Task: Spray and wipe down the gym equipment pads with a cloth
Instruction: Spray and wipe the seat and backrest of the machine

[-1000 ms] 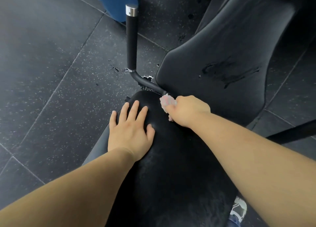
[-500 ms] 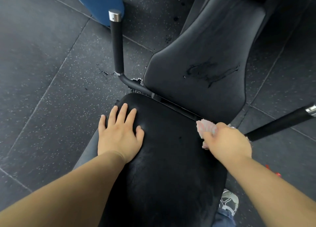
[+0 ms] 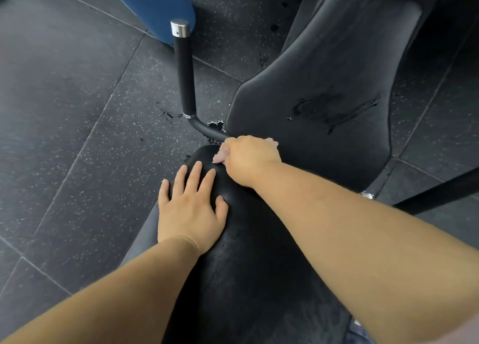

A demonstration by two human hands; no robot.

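1. Head view, change: the right hand (image 3: 248,157) had been at the far right corner of the seat pad (image 3: 259,279) half a second before. It was now seen at the far left corner, just beside the bend of the left handle bar (image 3: 185,69). The cloth (image 3: 220,155) had been carried across with it.
2. The left hand (image 3: 190,209) was found unmoved on the seat pad's left side. The wet patch (image 3: 334,108) on the back pad (image 3: 324,89) was unchanged in shape.
3. Hands: the left hand was laid flat, fingers straight and slightly spread, palm pressed on the pad. The pink cloth was bunched inside the curled fingers of the right hand, with a little showing at either side of the fist. It was held against the pad's far edge.
4. Edges: the fist was set where the seat pad's far rim met the lower edge of the back pad. The left fingertips were placed just short of the right wrist. The left little finger was at the pad's left rim.
5. Open room: bare pad surface was left to the right of the right forearm, toward the right handle bar (image 3: 440,191). Dark speckled floor (image 3: 64,110) was seen wide to the left, with splashed drops (image 3: 168,114) near the bar's bend and a blue bucket (image 3: 155,4) beyond the bar's capped tip.
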